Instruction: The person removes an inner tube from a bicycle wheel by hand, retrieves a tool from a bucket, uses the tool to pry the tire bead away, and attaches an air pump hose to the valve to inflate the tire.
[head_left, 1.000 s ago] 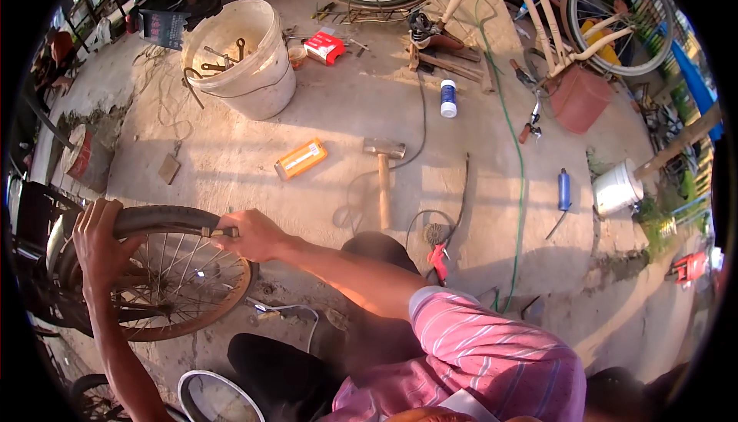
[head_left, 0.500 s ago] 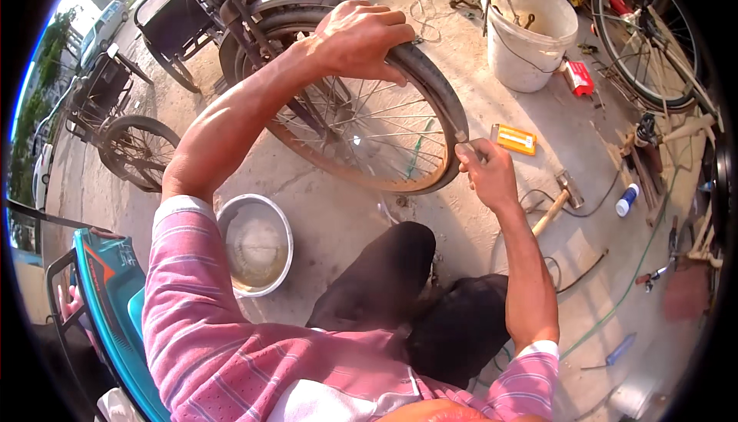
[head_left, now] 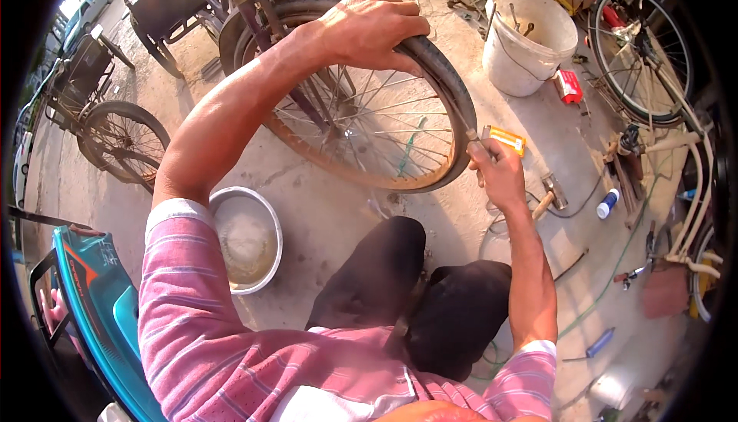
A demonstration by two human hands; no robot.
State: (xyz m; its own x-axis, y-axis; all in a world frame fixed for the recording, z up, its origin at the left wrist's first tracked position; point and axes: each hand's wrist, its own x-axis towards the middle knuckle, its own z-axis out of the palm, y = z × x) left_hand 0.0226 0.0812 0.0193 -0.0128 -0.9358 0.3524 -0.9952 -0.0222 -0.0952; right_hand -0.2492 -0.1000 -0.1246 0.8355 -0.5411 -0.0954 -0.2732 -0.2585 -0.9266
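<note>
My left hand grips the top of a bicycle tire, fingers wrapped over it, on a front wheel still in its fork. At the wheel's right side, my right hand holds a short, pale tool against the tire and rim, its tip partly hidden by the fingers. A rusty rim with spokes and a green strip shows below the tire. An orange box lies just beyond my right hand, and a hammer lies to its right.
A basin sits left of my knees, beside a teal scooter. A bucket of tools, red box and white bottle stand or lie rightward. Other bicycles, parked carts and a blue cylinder surround me.
The view has swung left since a second ago. Over the last half second, my right hand and the tool shifted slightly right on the wheel; my left hand stays on the tire.
</note>
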